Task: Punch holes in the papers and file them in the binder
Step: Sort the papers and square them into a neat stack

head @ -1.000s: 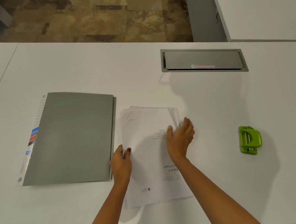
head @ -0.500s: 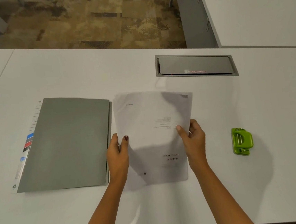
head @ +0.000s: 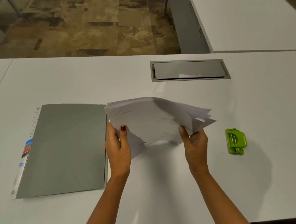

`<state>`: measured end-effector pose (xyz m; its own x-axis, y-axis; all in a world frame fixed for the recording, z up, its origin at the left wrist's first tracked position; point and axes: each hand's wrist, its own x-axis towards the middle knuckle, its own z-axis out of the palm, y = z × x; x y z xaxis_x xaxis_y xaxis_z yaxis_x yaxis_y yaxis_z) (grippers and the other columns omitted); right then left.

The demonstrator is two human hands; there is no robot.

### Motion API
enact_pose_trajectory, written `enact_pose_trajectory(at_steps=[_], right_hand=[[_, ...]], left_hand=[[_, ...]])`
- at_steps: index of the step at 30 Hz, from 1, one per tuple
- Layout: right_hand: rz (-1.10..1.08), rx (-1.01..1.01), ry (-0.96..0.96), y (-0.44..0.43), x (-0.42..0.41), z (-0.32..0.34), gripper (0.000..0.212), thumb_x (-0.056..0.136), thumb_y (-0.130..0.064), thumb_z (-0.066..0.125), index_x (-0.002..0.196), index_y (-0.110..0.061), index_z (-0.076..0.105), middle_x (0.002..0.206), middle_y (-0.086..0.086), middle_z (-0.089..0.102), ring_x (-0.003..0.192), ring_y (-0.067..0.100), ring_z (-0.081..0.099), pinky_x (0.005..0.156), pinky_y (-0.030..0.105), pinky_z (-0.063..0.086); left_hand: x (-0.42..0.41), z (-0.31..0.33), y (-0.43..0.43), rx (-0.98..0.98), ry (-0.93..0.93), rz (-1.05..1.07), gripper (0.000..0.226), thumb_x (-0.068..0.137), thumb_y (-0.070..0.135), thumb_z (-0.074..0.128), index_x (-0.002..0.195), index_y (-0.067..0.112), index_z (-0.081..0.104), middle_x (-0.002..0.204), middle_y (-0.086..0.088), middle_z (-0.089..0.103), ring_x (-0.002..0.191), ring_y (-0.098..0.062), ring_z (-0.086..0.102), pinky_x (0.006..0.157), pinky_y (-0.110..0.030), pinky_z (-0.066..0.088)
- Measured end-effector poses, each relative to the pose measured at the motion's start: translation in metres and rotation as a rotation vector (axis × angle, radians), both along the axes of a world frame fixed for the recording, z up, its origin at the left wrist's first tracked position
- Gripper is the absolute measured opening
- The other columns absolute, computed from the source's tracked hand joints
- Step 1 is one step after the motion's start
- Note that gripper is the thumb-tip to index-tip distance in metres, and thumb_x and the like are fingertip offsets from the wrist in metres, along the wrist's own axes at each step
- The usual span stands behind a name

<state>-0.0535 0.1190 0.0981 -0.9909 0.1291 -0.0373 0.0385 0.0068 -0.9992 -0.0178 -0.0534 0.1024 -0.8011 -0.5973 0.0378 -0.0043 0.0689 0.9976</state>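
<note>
A stack of white printed papers is lifted above the white table, its right corners fanned apart and tilted. My left hand grips the stack's left edge, thumb on top. My right hand grips its lower right edge. A closed grey binder with coloured index tabs on its left side lies flat on the table, just left of my left hand. A small green hole punch sits on the table to the right of my right hand, apart from it.
A grey cable hatch is set into the white table behind the papers. A second white desk stands at the back right. Patterned carpet lies beyond the table's far edge.
The papers lay flat on the table under both hands; both hands then gripped their sides and lifted them, and the stack now tilts with its right corners fanned out.
</note>
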Motion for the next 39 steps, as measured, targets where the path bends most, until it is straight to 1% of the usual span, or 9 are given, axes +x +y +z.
enact_pose_trajectory(at_steps=[4, 8, 13, 19, 23, 26, 30, 34, 39], right_hand=[[-0.012, -0.001, 0.036, 0.005, 0.0, 0.0, 0.029, 0.087, -0.019, 0.06, 0.114, -0.028, 0.055, 0.107, -0.009, 0.065, 0.099, 0.001, 0.062, 0.088, 0.018, 0.052], [0.023, 0.058, -0.027, 0.006, 0.003, -0.016, 0.042, 0.089, -0.02, 0.059, 0.129, -0.008, 0.052, 0.117, 0.004, 0.063, 0.108, 0.014, 0.061, 0.093, 0.025, 0.052], [0.037, 0.052, -0.016, 0.011, 0.002, -0.014, 0.036, 0.091, -0.018, 0.059, 0.126, -0.013, 0.053, 0.113, 0.001, 0.064, 0.103, 0.01, 0.062, 0.086, 0.019, 0.053], [0.222, 0.122, -0.129, 0.053, -0.004, -0.019, 0.038, 0.076, -0.027, 0.077, 0.11, -0.019, 0.061, 0.104, 0.0, 0.07, 0.097, 0.021, 0.066, 0.08, 0.03, 0.056], [0.189, -0.388, -0.289, 0.057, 0.003, -0.024, 0.065, 0.058, -0.029, 0.089, 0.114, -0.011, 0.061, 0.106, 0.011, 0.066, 0.096, 0.03, 0.063, 0.081, 0.035, 0.054], [0.223, -0.63, -0.324, 0.038, 0.014, -0.022, 0.064, 0.067, -0.014, 0.083, 0.125, -0.008, 0.054, 0.117, 0.012, 0.063, 0.104, 0.031, 0.062, 0.086, 0.037, 0.054], [0.106, -0.438, -0.288, 0.017, 0.016, -0.009, 0.03, 0.083, -0.006, 0.068, 0.112, -0.015, 0.063, 0.098, 0.003, 0.07, 0.09, 0.019, 0.065, 0.077, 0.03, 0.054], [0.042, -0.225, -0.167, 0.034, 0.004, 0.0, 0.026, 0.083, -0.007, 0.068, 0.108, -0.015, 0.066, 0.102, 0.0, 0.073, 0.094, 0.016, 0.068, 0.077, 0.022, 0.053], [0.096, -0.056, -0.141, 0.06, -0.005, -0.002, 0.023, 0.085, -0.01, 0.067, 0.103, -0.024, 0.065, 0.096, -0.007, 0.073, 0.089, 0.013, 0.069, 0.072, 0.019, 0.055]], left_hand=[[0.002, 0.001, 0.001, -0.004, 0.015, 0.02, 0.022, 0.093, 0.035, 0.044, 0.115, 0.037, 0.048, 0.097, 0.025, 0.061, 0.094, -0.002, 0.059, 0.081, -0.018, 0.05], [0.003, -0.006, 0.003, 0.006, -0.037, -0.038, 0.035, 0.09, 0.036, 0.048, 0.123, 0.023, 0.047, 0.117, 0.001, 0.06, 0.108, -0.015, 0.059, 0.09, -0.032, 0.053], [0.0, -0.004, 0.004, 0.055, -0.037, -0.007, 0.026, 0.093, 0.028, 0.051, 0.119, 0.027, 0.05, 0.116, 0.004, 0.061, 0.107, -0.015, 0.059, 0.089, -0.035, 0.052], [-0.003, 0.006, -0.005, 0.251, 0.025, 0.153, 0.028, 0.094, 0.02, 0.052, 0.122, 0.019, 0.052, 0.106, 0.009, 0.066, 0.093, 0.0, 0.065, 0.076, -0.016, 0.052], [-0.004, 0.007, -0.007, 0.512, 0.037, 0.207, 0.034, 0.094, 0.017, 0.052, 0.128, 0.012, 0.051, 0.112, 0.003, 0.066, 0.106, -0.012, 0.063, 0.096, -0.031, 0.049], [-0.003, 0.007, 0.005, 0.684, 0.033, 0.188, 0.034, 0.094, 0.017, 0.051, 0.129, 0.013, 0.051, 0.112, 0.003, 0.066, 0.107, -0.016, 0.063, 0.096, -0.035, 0.05], [0.006, 0.0, 0.018, 0.739, 0.017, 0.093, 0.036, 0.094, 0.019, 0.051, 0.13, 0.015, 0.051, 0.12, -0.002, 0.064, 0.108, -0.016, 0.063, 0.09, -0.03, 0.053], [0.007, -0.011, -0.018, 0.731, 0.069, 0.188, 0.044, 0.092, 0.014, 0.056, 0.134, 0.014, 0.043, 0.13, -0.011, 0.057, 0.115, -0.025, 0.058, 0.097, -0.04, 0.049], [0.008, -0.014, -0.058, 0.216, -0.039, 0.043, 0.037, 0.09, 0.011, 0.058, 0.12, 0.025, 0.041, 0.115, 0.001, 0.056, 0.097, -0.003, 0.059, 0.08, -0.019, 0.051]])
